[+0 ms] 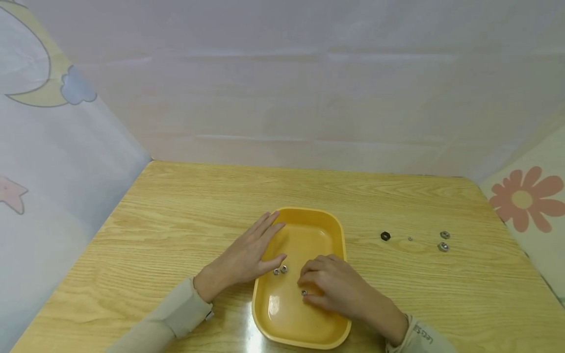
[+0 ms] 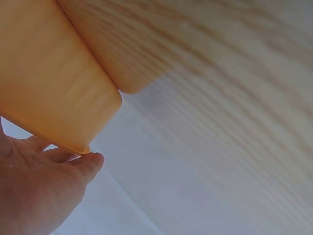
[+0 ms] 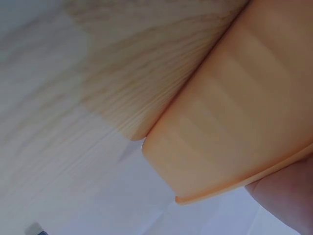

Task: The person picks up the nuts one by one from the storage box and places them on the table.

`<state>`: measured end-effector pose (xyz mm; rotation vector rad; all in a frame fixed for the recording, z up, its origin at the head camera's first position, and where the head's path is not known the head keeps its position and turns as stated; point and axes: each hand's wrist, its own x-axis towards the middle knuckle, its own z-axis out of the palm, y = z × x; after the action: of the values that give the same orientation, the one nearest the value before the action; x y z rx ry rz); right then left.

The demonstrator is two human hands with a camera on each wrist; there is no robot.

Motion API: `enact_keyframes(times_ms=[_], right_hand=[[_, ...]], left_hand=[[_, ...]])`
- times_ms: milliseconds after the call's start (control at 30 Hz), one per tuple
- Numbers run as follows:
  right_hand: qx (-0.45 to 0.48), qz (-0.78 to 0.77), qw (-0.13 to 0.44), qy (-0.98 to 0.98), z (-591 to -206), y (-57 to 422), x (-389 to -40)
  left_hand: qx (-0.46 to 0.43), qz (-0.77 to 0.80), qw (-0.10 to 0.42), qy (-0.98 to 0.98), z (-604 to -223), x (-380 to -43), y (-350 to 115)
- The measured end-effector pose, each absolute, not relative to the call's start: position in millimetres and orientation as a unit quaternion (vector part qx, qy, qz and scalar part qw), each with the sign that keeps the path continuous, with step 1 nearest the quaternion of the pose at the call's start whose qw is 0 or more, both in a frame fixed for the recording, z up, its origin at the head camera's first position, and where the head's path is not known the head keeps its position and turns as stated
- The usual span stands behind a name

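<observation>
A yellow tray (image 1: 302,338) stands on the table. My left hand (image 1: 247,255) lies across its left rim with the fingers straight, and in the left wrist view the fingertips touch the rim. By that thumb, two small silver nuts (image 1: 284,269) sit on the tray floor. My right hand (image 1: 335,287) reaches over the right rim into the tray, fingers curled. Between its thumb and forefinger it pinches another silver nut (image 1: 304,292). The right wrist view shows only part of this hand (image 3: 286,193) above the tray's outer wall.
To the right of the tray on the wooden table (image 1: 198,211) lie a black nut (image 1: 385,236), a tiny silver nut (image 1: 410,239) and two larger silver nuts (image 1: 443,246). A pale printed curtain (image 1: 282,98) hangs behind the table and along both sides.
</observation>
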<state>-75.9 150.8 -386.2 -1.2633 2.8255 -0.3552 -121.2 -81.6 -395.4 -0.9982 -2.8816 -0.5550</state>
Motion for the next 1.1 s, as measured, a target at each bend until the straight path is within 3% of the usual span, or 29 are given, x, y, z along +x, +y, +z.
enact_keyframes(times_ms=[1100], right_hand=[[-0.387,-0.114,0.001,0.915,-389.7,147.6,-76.8]], left_hand=[[-0.317,-0.182,0.018,-0.931,-394.0,-120.2,-81.1]])
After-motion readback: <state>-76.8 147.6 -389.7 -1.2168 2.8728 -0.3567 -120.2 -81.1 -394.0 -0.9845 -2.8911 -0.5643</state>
